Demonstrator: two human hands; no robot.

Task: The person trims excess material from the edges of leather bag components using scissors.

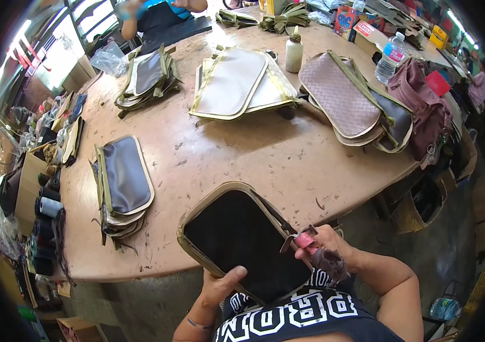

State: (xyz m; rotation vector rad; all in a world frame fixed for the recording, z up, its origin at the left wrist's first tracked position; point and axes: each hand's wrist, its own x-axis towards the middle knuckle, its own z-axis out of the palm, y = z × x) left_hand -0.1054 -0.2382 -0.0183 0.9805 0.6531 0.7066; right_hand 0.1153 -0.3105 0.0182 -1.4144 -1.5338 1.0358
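Observation:
In front of my torso I hold a black bag panel (231,239) with rounded corners and a tan edge, tilted at the table's near edge. My left hand (222,285) grips its lower left edge, the thumb lying on the black face. At the panel's right edge, my right hand (333,248) is closed around a small pink object wrapped in ragged brown material (306,239); its exact kind I cannot make out. A dark strip (274,214) runs along the panel's upper right edge beside this hand.
On the table (208,165) lie a stack of dark panels (125,176), white panels (231,80), brown woven panels (339,94) and another panel pile (150,74). A white bottle (293,54), a water bottle (389,57) and a maroon bag (416,108) stand farther back. Another person (162,17) is across the table.

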